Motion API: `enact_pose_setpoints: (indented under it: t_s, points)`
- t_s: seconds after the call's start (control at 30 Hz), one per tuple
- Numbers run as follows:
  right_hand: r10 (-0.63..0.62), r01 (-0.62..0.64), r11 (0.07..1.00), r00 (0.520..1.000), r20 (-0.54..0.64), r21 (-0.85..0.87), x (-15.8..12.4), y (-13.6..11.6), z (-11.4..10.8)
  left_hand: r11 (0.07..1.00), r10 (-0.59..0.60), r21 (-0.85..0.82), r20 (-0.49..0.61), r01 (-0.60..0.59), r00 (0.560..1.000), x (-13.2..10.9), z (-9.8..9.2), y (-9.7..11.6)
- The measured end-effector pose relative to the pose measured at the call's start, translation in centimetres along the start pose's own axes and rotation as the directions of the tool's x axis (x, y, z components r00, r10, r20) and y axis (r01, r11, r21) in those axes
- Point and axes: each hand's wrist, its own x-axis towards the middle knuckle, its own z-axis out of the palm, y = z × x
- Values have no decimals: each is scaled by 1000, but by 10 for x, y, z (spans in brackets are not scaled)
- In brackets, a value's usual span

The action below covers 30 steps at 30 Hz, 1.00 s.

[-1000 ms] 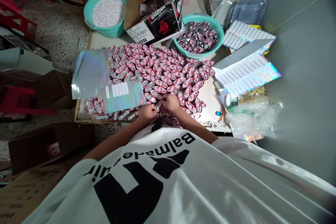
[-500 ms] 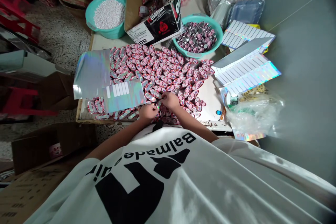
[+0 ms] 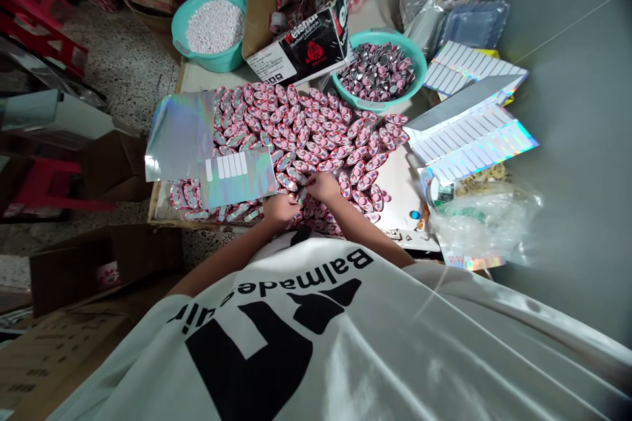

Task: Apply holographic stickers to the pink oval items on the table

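Observation:
Several oval, red-rimmed pieces (image 3: 316, 125) stand packed across the table, some topped with pink discs and others with silvery strips. My left hand (image 3: 281, 209) is closed in a pinch low over these pieces, by the near edge. Close on its right, my right hand (image 3: 323, 188) is pinched too, its fingertips almost meeting the left ones. A small shiny sticker (image 3: 301, 197) shows between the fingertips; its exact shape is hard to make out. Beside my left hand, a holographic label sheet (image 3: 257, 177) with white blank strips lies on the pieces.
A silvery sheet (image 3: 180, 138) lies at the left. Behind stand a basin of white bits (image 3: 182, 46), an open carton (image 3: 266, 66) and a basin of pink-and-silver discs (image 3: 419, 72). More label sheets (image 3: 474, 145) and plastic bags (image 3: 494, 217) crowd the right.
The whole view has shifted slightly to the right. My hands stay over the same spot, with the fingertips slightly closer together around the shiny sticker.

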Motion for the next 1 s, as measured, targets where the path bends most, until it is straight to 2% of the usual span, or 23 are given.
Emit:
enact_pose_setpoints:
  t_s: [0.1, 0.33, 0.4, 0.47, 0.5, 0.53, 0.6, 0.67, 0.73, 0.87, 1.0]
  points:
    - [-20, 20, 1000, 1000, -8, 16, 0, 1, 0, 994, -54, 96, -41, 58, 998, 1, -2, 1]
    - [-66, 67, 997, 998, -23, 29, -2, 4, -2, 980, -83, 181, -11, 84, 996, 6, -5, -4]
    - [-67, 67, 998, 997, -30, 17, -2, 3, -2, 980, -15, 199, -52, 25, 999, 5, -4, -7]
    - [-68, 68, 998, 997, -35, 4, -3, 2, -2, 962, 152, 247, -113, -121, 982, 4, -1, -10]
    - [-65, 65, 998, 997, -35, -1, -3, 2, -1, 933, 255, 292, -124, -211, 959, 3, 1, -10]
    - [-60, 60, 998, 998, -34, -5, -3, 2, -1, 890, 352, 346, -106, -298, 930, 3, 2, -11]
    - [-55, 55, 998, 998, -28, -8, -3, 2, -1, 785, 483, 442, 3, -434, 876, 3, 6, -11]
    - [-65, 64, 998, 998, -18, -11, -4, 3, -1, 707, 527, 491, 114, -509, 842, 4, 8, -11]
    - [-87, 87, 996, 996, -21, -16, -5, 4, -2, 675, 535, 503, 171, -540, 828, 7, 10, -12]
    - [-129, 128, 991, 991, -29, -35, -7, 6, -4, 677, 533, 501, 171, -539, 828, 12, 14, -16]
    - [-130, 128, 990, 991, -31, -60, -8, 3, -4, 694, 537, 491, 133, -526, 833, 4, 12, -18]
